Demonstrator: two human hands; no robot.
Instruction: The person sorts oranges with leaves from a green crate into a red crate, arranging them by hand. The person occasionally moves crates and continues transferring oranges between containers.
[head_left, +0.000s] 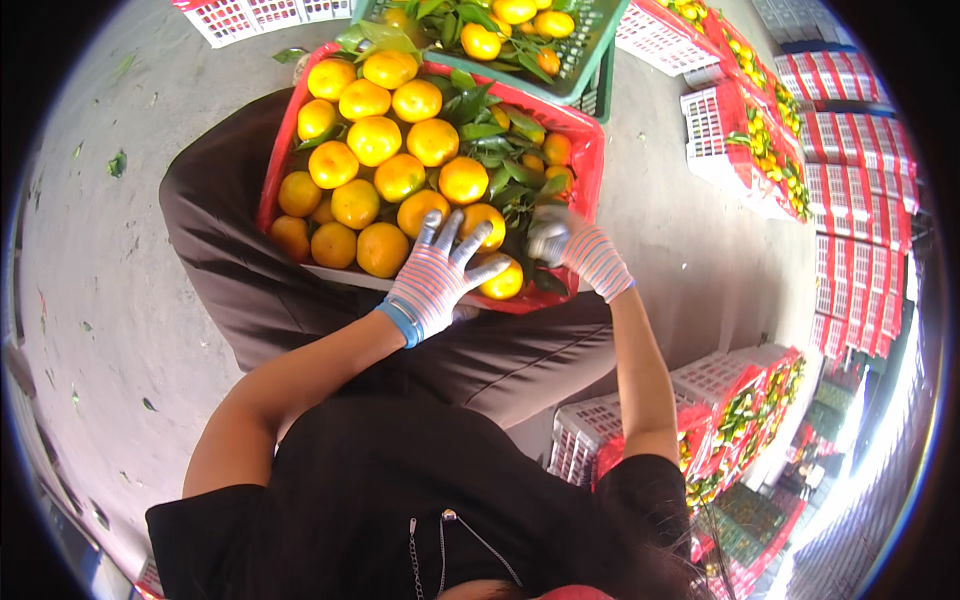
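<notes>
A crate lined with red plastic film (589, 161) stands before me between my bent legs. Rows of orange citrus fruits (375, 141) fill its left and middle, while green leaves (517, 176) and a few more fruits lie on the right. My left hand (442, 274), in a striped glove with grey-coated fingers, rests spread over the fruits at the near edge, fingertips touching them. My right hand (574, 247), gloved alike and blurred, is at the leaves near the crate's right side with its fingers curled. Whether it holds anything cannot be made out.
A green plastic crate (592, 71) with fruits and leaves adjoins the far side. White crates (705, 120) with red liners and fruit stand at the right, others (589, 431) at the lower right. Stacked crates (855, 225) line the far right. Loose leaves (117, 164) lie on the floor.
</notes>
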